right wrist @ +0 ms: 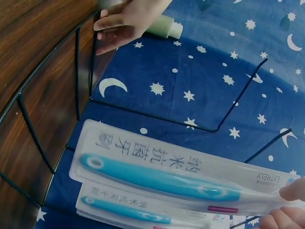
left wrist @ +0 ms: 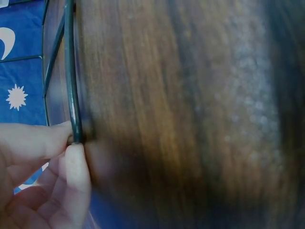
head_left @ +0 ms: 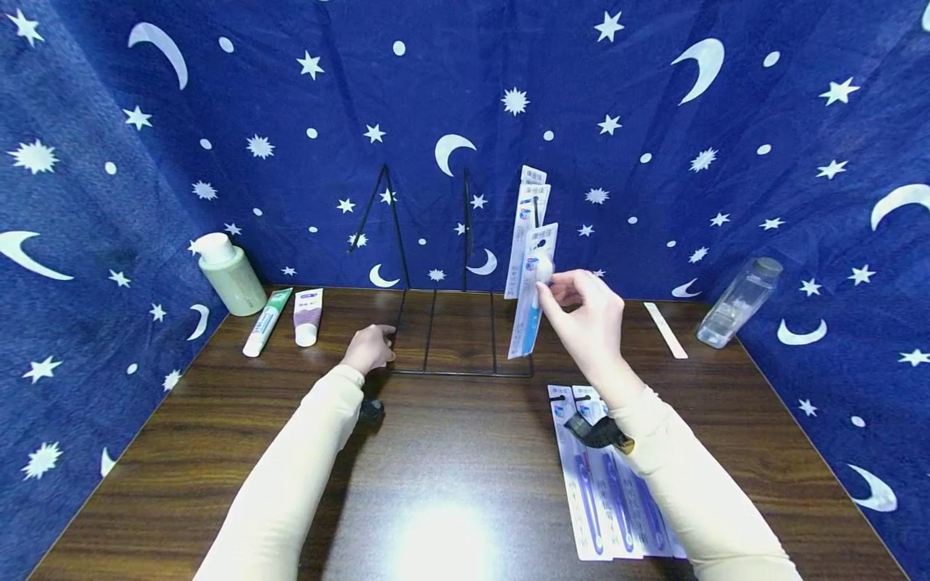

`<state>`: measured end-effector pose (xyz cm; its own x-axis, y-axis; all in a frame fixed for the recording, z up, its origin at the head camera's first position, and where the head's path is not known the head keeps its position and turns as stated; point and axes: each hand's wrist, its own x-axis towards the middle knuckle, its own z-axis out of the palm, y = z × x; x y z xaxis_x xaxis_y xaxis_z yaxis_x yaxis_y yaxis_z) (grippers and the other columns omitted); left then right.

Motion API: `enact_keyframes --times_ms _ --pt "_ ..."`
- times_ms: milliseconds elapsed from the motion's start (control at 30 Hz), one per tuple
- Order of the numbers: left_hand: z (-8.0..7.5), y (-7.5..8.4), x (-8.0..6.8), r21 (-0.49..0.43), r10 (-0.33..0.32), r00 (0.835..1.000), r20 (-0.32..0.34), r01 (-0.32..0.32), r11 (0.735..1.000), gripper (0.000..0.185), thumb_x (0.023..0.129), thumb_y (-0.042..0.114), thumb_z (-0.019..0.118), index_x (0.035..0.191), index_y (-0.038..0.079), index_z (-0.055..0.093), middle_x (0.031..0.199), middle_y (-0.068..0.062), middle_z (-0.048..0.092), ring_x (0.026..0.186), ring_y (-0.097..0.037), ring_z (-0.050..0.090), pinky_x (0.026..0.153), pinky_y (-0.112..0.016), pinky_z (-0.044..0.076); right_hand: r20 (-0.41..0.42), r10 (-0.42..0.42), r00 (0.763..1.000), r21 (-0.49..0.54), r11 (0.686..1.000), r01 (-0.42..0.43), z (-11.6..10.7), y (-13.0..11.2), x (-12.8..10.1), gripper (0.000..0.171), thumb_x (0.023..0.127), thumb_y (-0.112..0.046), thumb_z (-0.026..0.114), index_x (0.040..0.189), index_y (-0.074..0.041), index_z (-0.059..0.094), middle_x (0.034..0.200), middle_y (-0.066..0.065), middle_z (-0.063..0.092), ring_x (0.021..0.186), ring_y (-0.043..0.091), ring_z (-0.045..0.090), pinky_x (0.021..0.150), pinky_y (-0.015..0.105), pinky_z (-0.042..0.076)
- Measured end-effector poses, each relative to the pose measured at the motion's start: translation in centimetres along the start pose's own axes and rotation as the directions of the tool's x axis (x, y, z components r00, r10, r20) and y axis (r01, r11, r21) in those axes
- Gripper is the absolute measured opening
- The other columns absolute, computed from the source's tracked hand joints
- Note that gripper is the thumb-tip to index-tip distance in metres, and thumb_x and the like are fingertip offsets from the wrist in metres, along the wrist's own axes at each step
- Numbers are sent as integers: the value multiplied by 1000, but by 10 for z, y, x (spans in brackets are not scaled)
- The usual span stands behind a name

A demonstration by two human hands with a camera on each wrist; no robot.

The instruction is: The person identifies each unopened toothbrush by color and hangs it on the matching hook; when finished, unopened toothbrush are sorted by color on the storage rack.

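Note:
A black wire rack (head_left: 465,374) stands at the back of the table, with prongs sticking up and forward. My left hand (head_left: 369,349) pinches its base wire (left wrist: 72,95) near the front left corner, between thumb and finger. My right hand (head_left: 587,316) pinches a packaged blue toothbrush (right wrist: 157,176) by its upper part, where a clear bulge shows. This pack hangs upright in front of other toothbrush packs (head_left: 517,266) on the rack's right prong. The prong's tip shows near the hole at its top.
Several packs of purple toothbrushes (head_left: 587,492) lie under my right forearm. A pump bottle (head_left: 236,278), a toothpaste tube (head_left: 267,323) and a purple-white tube (head_left: 307,316) are at the back left. A pale strip (head_left: 664,329) and a clear bottle (head_left: 741,303) are at the right.

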<state>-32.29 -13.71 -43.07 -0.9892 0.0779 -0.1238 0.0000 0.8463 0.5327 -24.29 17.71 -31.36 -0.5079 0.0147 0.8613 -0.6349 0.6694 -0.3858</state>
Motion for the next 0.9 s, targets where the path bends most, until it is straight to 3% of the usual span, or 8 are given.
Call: enact_keyframes --times_ms 367,600,900 --pt "-4 1 -2 -3 -20 1000 -3 20 1000 57 73 -2 64 130 -1 55 91 -8 65 54 -7 60 66 -25 50 47 48 998 -70 997 -45 14 6 8 13 79 -12 71 79 0 66 68 8 66 58 19 60 56 23 47" --pt "-2 1 -4 -30 -23 1000 -10 23 999 57 73 -3 63 129 -1 55 90 -8 65 52 -6 59 65 -25 51 65 101 993 -114 989 -93 27 19 18 14 80 -13 70 79 0 65 69 12 65 60 24 61 59 35 47" --pt "-2 3 -4 -22 -22 1000 -15 21 1000 58 72 -3 64 129 0 56 88 -7 65 53 -8 60 62 -23 50 68 196 978 -168 969 -183 42 35 37 16 81 -14 69 80 1 64 71 14 67 64 28 61 64 40 46"
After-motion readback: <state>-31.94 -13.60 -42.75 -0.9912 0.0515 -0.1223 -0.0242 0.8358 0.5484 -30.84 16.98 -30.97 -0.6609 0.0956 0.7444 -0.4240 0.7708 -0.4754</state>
